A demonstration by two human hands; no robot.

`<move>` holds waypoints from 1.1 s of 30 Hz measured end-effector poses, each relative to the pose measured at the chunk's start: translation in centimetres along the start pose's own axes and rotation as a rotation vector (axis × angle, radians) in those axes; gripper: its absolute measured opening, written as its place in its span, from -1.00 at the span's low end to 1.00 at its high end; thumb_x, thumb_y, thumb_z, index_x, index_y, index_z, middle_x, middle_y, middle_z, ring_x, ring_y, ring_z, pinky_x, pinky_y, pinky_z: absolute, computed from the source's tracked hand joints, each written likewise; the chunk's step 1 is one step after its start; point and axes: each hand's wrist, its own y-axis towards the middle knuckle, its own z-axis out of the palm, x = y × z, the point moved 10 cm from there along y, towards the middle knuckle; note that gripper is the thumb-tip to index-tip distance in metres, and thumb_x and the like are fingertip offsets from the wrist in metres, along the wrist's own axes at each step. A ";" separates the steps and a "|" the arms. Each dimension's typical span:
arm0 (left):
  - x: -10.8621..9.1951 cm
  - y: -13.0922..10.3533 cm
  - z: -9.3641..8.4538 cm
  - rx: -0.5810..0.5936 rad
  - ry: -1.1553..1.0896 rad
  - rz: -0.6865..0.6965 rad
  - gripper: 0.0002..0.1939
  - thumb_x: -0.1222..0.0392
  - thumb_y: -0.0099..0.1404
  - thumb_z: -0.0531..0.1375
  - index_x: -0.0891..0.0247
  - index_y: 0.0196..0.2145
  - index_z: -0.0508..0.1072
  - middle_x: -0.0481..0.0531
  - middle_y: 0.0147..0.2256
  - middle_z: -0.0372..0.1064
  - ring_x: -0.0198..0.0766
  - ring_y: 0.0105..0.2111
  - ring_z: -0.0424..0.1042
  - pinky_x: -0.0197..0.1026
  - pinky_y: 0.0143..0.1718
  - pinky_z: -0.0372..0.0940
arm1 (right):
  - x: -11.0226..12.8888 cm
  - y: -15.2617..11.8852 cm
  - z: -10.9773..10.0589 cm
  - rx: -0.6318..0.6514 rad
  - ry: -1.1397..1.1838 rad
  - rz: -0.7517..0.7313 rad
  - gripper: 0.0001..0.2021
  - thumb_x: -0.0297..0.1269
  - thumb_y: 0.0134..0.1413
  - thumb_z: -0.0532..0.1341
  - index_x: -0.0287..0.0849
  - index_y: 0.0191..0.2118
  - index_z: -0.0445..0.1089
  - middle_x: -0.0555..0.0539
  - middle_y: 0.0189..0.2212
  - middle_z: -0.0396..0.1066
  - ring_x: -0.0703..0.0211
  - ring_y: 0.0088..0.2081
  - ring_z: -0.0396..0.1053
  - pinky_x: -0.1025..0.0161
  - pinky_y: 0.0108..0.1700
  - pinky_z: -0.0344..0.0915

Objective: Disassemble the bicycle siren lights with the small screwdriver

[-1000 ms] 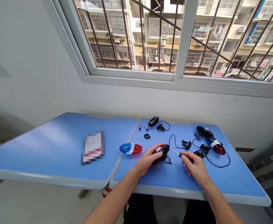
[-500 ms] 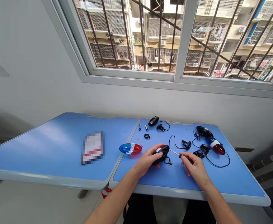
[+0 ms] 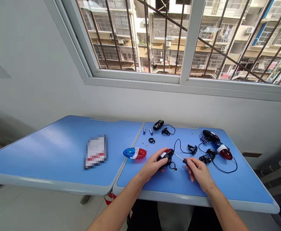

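Observation:
My left hand [image 3: 154,164] is wrapped round a black device [image 3: 166,157] with a red and white part on top and a black ring clamp [image 3: 172,166] hanging at its lower right. The fingers of my right hand [image 3: 198,170] close on the dark handle of a screwdriver [image 3: 179,157]. Its metal shaft points left, and the tip meets the device's right end. A thin cable runs from near the device to a black clamp piece [image 3: 192,149]. Left of my left hand lies a blue, white and red oval light cover [image 3: 135,153].
Behind my hands lie a black oval unit [image 3: 158,124], a loose ring [image 3: 151,140], batteries [image 3: 151,132] and small screws. To the right are more units with red lenses [image 3: 224,150] and cables. A blurred packet [image 3: 95,151] rests on the left blue table [image 3: 58,154].
The fingers of my right hand have shifted slightly on the screwdriver handle. The device and my left hand are nearly where they were.

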 end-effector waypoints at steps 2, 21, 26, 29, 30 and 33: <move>-0.1 -0.1 -0.1 -0.008 0.040 0.019 -0.42 0.05 0.16 0.19 0.17 0.14 0.25 0.11 -0.09 0.27 -0.09 -0.14 0.29 -0.24 -0.41 0.35 | -0.3 0.0 0.2 0.026 0.002 0.023 -0.63 -0.02 0.02 0.16 -0.24 -0.20 0.40 0.10 -0.59 0.25 0.43 -0.75 0.11 0.36 -0.66 0.08; -2.0 0.1 0.0 -0.013 0.364 0.223 -0.45 0.11 0.22 0.14 0.19 0.17 0.24 0.06 0.20 0.14 -0.03 0.22 0.04 -0.03 0.24 -0.04 | 0.4 0.4 1.6 0.088 0.265 0.089 -0.61 -0.13 -0.24 0.36 -0.23 -0.24 0.44 -0.13 -0.35 0.49 0.21 -0.43 0.42 0.32 -0.54 0.39; -1.9 0.4 0.4 0.017 0.410 0.279 -0.48 0.13 0.28 0.07 0.21 0.19 0.21 0.06 0.22 0.10 -0.06 0.24 0.01 -0.04 0.26 -0.08 | 0.1 0.8 1.4 0.075 0.216 0.068 -0.60 -0.12 -0.23 0.33 -0.23 -0.22 0.44 -0.12 -0.36 0.49 0.27 -0.51 0.38 0.39 -0.63 0.27; -1.9 0.5 0.6 0.032 0.428 0.310 -0.51 0.13 0.30 0.05 0.19 0.18 0.24 0.07 0.22 0.10 -0.05 0.24 0.02 -0.02 0.26 -0.08 | 0.0 1.1 1.3 0.075 0.131 0.043 -0.59 -0.09 -0.18 0.29 -0.23 -0.18 0.44 -0.08 -0.42 0.49 0.36 -0.62 0.25 0.45 -0.73 0.05; -1.9 0.5 0.6 0.027 0.438 0.316 -0.52 0.13 0.31 0.05 0.18 0.17 0.25 0.06 0.23 0.08 -0.05 0.25 0.00 -0.02 0.26 -0.08 | 0.0 1.2 1.3 0.070 0.103 0.039 -0.59 -0.08 -0.17 0.28 -0.23 -0.17 0.44 -0.05 -0.47 0.47 0.39 -0.66 0.19 0.45 -0.74 -0.02; -2.0 0.5 0.5 0.028 0.457 0.333 -0.54 0.14 0.32 0.04 0.17 0.17 0.25 0.05 0.24 0.04 -0.08 0.26 -0.03 -0.04 0.26 -0.08 | 0.2 1.3 1.0 0.044 0.048 0.044 -0.60 -0.09 -0.18 0.27 -0.24 -0.19 0.46 0.04 -0.61 0.38 0.45 -0.71 0.00 0.45 -0.71 -0.17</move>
